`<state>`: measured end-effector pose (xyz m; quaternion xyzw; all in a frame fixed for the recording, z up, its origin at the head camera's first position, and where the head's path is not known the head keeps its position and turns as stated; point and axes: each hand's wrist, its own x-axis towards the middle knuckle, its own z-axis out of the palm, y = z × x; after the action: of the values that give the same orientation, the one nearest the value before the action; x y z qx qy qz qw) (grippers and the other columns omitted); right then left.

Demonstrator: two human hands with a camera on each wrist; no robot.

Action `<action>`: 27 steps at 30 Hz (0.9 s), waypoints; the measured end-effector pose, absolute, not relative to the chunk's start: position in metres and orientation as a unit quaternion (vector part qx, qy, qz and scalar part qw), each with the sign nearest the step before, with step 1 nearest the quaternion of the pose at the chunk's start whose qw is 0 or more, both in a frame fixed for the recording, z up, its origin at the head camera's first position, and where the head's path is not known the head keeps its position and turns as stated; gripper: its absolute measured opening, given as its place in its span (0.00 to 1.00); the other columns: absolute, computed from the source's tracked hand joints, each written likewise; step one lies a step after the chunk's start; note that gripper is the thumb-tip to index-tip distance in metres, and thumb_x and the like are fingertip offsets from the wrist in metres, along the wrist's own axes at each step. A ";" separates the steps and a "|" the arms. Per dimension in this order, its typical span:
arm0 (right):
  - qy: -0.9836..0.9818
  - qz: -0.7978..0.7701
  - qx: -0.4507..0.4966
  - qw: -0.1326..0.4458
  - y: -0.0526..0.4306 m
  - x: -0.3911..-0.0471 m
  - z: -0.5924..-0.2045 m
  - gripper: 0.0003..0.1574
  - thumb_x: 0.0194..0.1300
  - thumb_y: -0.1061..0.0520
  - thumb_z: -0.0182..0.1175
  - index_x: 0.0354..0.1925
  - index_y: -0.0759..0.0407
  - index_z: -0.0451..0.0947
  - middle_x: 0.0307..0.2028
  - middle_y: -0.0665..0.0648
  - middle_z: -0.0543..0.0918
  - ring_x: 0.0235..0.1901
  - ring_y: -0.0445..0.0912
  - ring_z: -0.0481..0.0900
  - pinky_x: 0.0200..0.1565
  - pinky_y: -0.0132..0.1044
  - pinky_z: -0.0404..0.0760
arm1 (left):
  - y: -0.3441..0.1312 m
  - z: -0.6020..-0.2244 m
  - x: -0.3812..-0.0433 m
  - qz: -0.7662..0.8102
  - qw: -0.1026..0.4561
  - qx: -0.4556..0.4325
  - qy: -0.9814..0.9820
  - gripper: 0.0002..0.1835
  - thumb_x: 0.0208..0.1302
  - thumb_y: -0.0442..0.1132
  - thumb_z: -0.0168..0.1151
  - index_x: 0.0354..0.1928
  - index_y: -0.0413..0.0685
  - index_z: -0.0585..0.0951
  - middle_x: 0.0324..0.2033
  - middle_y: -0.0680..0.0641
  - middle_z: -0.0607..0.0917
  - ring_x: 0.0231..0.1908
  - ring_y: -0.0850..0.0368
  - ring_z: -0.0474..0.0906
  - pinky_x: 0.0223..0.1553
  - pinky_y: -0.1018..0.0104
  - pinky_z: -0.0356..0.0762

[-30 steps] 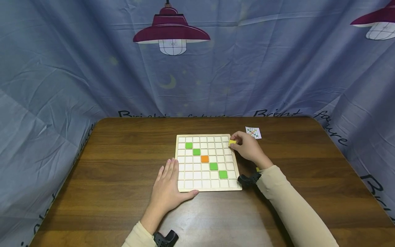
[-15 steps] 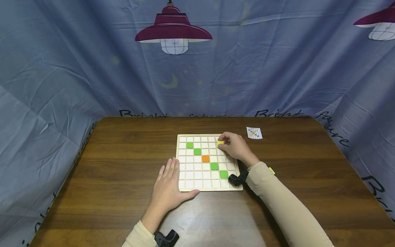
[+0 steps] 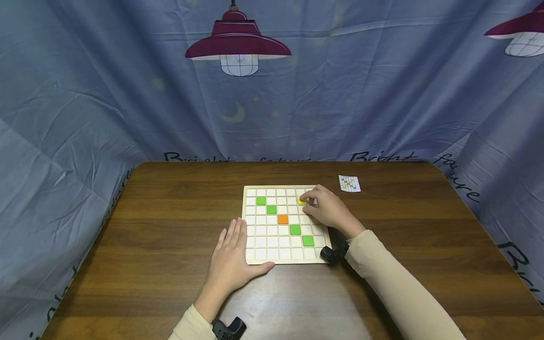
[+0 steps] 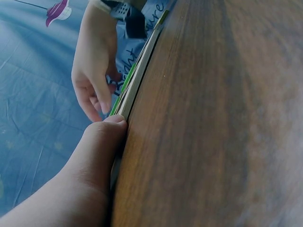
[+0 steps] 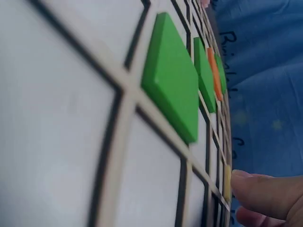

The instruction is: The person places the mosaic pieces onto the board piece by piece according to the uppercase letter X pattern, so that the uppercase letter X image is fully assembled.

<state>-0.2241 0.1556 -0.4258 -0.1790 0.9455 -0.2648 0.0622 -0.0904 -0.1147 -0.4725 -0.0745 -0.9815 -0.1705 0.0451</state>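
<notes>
1. A square pale wooden grid board (image 3: 285, 258) with white cells lies at the middle of the head view on the dark brown wooden table (image 3: 170, 212); it holds four flat green square tiles running on a slant from upper left to lower right, the first green tile (image 3: 261, 200) near the board's upper left, the last green tile (image 3: 308, 241) near its lower right, and a flat orange square tile (image 3: 283, 219) sits between them at the centre.
2. A small flat yellow square tile (image 3: 301, 200) sits in a cell in the board's upper right part, second row from the far edge; it is partly covered by fingertips.
3. The right hand (image 3: 329, 211) lies over the right part of the board; its grip is closed on the yellow tile, thumb and forefinger curled and pinching the tile's edge; in the right wrist view a fingertip (image 5: 265, 191) touches the yellow tile (image 5: 227, 182) at the lower right of the frame.
4. The left hand (image 3: 231, 257) lies flat on the table at the board's lower left corner, fingers straight, grip open and holding nothing; its thumb presses against the board's near edge, seen also in the left wrist view (image 4: 106, 137).
5. A small printed pattern card with coloured squares (image 3: 349, 183) lies on the table to the upper right of the board, well apart from both hands.
</notes>
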 end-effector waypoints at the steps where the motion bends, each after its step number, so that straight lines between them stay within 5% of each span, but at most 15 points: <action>1: 0.945 -0.267 -0.183 0.059 0.158 -0.222 -0.424 0.19 0.66 0.53 0.65 0.55 0.51 0.82 0.41 0.53 0.78 0.37 0.47 0.74 0.38 0.41 0.73 | -0.115 -0.472 -0.090 -0.171 0.044 -0.074 -0.981 0.71 0.43 0.84 0.55 0.77 0.37 0.53 0.77 0.40 0.54 0.78 0.48 0.47 0.77 0.50 0.48; 7: 0.943 -0.268 -0.193 0.046 0.188 -0.202 -0.419 0.19 0.67 0.58 0.63 0.56 0.55 0.81 0.37 0.52 0.78 0.35 0.46 0.72 0.38 0.39 0.71 | -0.116 -0.472 -0.090 -0.174 0.042 -0.075 -0.981 0.71 0.43 0.84 0.55 0.77 0.36 0.52 0.77 0.40 0.54 0.78 0.48 0.47 0.77 0.50 0.48; 14: 0.951 -0.256 -0.171 0.030 0.246 -0.174 -0.423 0.20 0.68 0.59 0.63 0.58 0.56 0.79 0.46 0.56 0.82 0.46 0.50 0.78 0.45 0.46 0.77 | -0.116 -0.473 -0.091 -0.176 0.045 -0.078 -0.980 0.71 0.44 0.84 0.55 0.77 0.37 0.52 0.77 0.40 0.54 0.78 0.49 0.47 0.77 0.50 0.48; 21: 0.958 -0.247 -0.145 0.023 0.294 -0.152 -0.431 0.24 0.67 0.58 0.63 0.61 0.58 0.78 0.43 0.56 0.79 0.34 0.43 0.69 0.33 0.32 0.69 | -0.116 -0.473 -0.091 -0.173 0.045 -0.076 -0.981 0.71 0.43 0.85 0.54 0.77 0.37 0.52 0.77 0.40 0.53 0.78 0.49 0.47 0.78 0.51 0.47; 27: 0.953 -0.251 -0.167 0.020 0.309 -0.142 -0.436 0.24 0.67 0.58 0.63 0.61 0.57 0.78 0.44 0.54 0.77 0.33 0.39 0.67 0.33 0.30 0.68 | -0.115 -0.473 -0.091 -0.172 0.044 -0.078 -0.981 0.71 0.44 0.85 0.54 0.77 0.37 0.52 0.77 0.40 0.53 0.78 0.48 0.47 0.77 0.50 0.48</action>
<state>-0.1425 0.3090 -0.4363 -0.1673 0.9533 -0.2505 0.0201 -0.0905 -0.1155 -0.4729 -0.0782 -0.9810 -0.1721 0.0439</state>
